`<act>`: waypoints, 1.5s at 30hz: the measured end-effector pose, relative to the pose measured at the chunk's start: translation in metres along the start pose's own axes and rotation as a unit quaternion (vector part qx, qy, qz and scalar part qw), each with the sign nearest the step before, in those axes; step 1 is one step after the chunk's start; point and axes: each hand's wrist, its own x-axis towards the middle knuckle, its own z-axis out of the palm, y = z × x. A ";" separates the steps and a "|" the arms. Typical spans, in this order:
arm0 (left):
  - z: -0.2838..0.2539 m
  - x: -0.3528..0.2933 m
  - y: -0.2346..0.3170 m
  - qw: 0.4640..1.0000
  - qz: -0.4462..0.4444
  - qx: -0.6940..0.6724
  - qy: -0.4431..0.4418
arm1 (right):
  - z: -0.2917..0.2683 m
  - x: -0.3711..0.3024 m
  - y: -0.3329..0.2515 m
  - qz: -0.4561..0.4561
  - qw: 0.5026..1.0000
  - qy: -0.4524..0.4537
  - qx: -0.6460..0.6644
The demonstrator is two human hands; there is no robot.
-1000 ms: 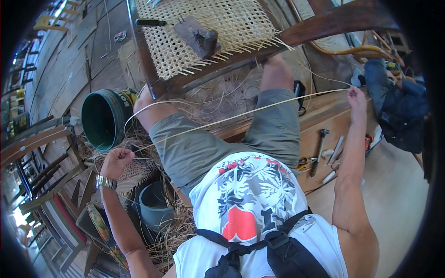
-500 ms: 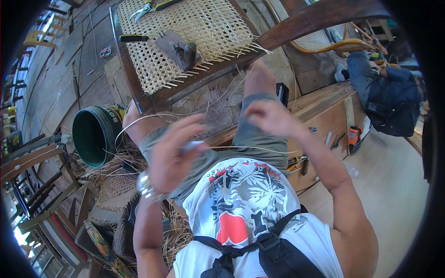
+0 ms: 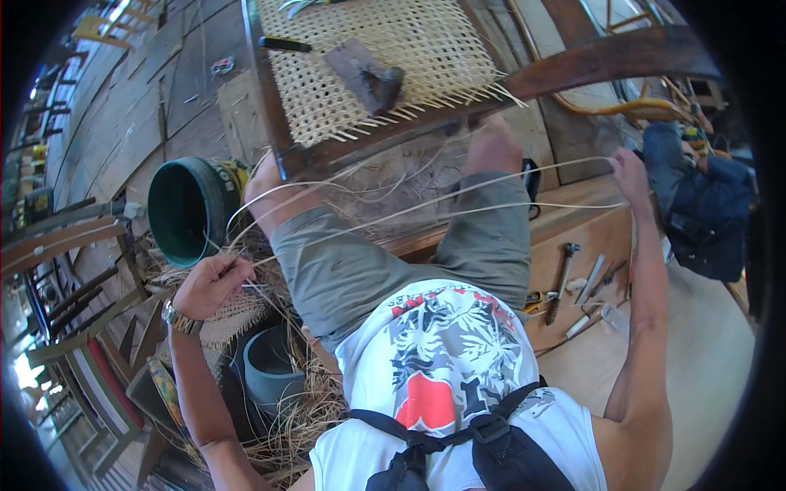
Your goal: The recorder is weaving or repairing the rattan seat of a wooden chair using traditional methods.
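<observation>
A long pale cane strand (image 3: 524,173) stretches across above my lap between my two hands. My left hand (image 3: 211,285), with a watch on its wrist, pinches it at the left, above the loose fibres beside my knee. Out to the right, my right hand (image 3: 633,178) is closed on the strand's other end. A second, lower length runs towards the right forearm. Ahead of my knees stands a dark wooden chair frame (image 3: 282,123) with a woven cane seat (image 3: 442,49), whose loose ends stick out along the near edge. A brown block with a dark knob (image 3: 360,72) rests on the weave.
A dark green bucket (image 3: 155,221) lies tipped at my left, near a grey-blue container (image 3: 274,385) amid cane scraps. A black-and-yellow tool (image 3: 285,44) lies at the seat's edge. Hammer (image 3: 565,274) and other tools are at right. Another person (image 3: 696,196) sits far right.
My hands have spread from above my lap, the left going left and down, the right going right and up. The strand is now drawn out between them. The view has shifted slightly.
</observation>
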 end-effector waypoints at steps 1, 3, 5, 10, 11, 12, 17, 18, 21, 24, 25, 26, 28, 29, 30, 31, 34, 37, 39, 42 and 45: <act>0.002 0.003 -0.002 0.999 0.027 -0.003 0.022 | -0.002 0.002 -0.007 -0.007 1.000 0.001 0.000; 0.009 0.008 0.008 0.998 0.050 -0.004 0.048 | -0.010 -0.005 -0.030 0.124 0.947 -0.074 -0.286; 0.023 0.016 0.031 0.995 0.080 0.040 0.034 | -0.003 -0.007 -0.073 0.005 0.990 -0.092 -0.103; 0.075 0.056 0.102 0.988 0.149 0.023 -0.030 | -0.002 -0.082 -0.302 -0.263 0.848 -0.129 0.442; 0.081 0.062 0.107 0.988 0.150 0.024 -0.031 | -0.001 -0.101 -0.339 -0.277 0.813 -0.163 0.485; 0.089 0.071 0.107 0.980 0.193 0.042 -0.014 | -0.001 -0.113 -0.359 -0.289 0.776 -0.195 0.525; 0.055 0.061 0.069 0.970 0.215 0.012 0.115 | -0.003 -0.094 -0.291 -0.215 0.866 -0.223 0.392; 0.041 0.057 0.057 0.974 0.182 -0.010 0.133 | 0.003 -0.083 -0.257 -0.187 0.891 -0.207 0.357; 0.008 0.034 0.020 0.981 0.071 -0.057 0.171 | 0.015 -0.065 -0.175 -0.143 0.888 -0.236 0.367; -0.008 0.025 -0.006 0.978 0.049 -0.039 0.201 | 0.002 -0.064 -0.149 -0.067 0.891 -0.284 0.349; -0.013 0.023 -0.014 0.975 0.025 -0.031 0.219 | 0.002 -0.061 -0.138 -0.070 0.890 -0.286 0.349; -0.019 0.022 -0.022 0.972 0.030 -0.012 0.235 | 0.003 -0.056 -0.128 -0.072 0.906 -0.278 0.310; -0.026 0.023 -0.018 0.970 0.018 0.009 0.243 | 0.007 -0.050 -0.100 -0.057 0.916 -0.283 0.279; -0.028 0.023 -0.016 0.968 0.004 0.032 0.249 | 0.005 -0.051 -0.097 -0.059 0.915 -0.284 0.279; -0.034 0.023 -0.020 0.964 -0.015 0.068 0.256 | 0.002 -0.053 -0.095 -0.041 0.912 -0.291 0.287; -0.042 0.019 -0.025 0.964 -0.015 0.068 0.257 | 0.001 -0.055 -0.095 -0.023 0.908 -0.297 0.295; -0.085 0.004 -0.035 0.937 -0.001 0.167 0.308 | -0.003 -0.061 -0.085 -0.040 0.943 -0.260 0.207; -0.190 -0.024 -0.077 0.891 -0.015 0.275 0.361 | 0.006 -0.064 -0.074 0.076 0.951 -0.253 0.161; -0.314 -0.101 -0.130 0.741 -0.037 0.407 0.533 | 0.016 -0.064 -0.125 0.101 0.935 -0.244 0.239; -0.371 -0.121 -0.125 0.656 -0.040 0.411 0.632 | 0.034 -0.086 -0.182 0.059 0.775 -0.237 0.584; -0.242 -0.075 0.011 0.574 0.068 0.386 0.719 | 0.017 -0.117 -0.261 0.098 0.587 -0.253 0.763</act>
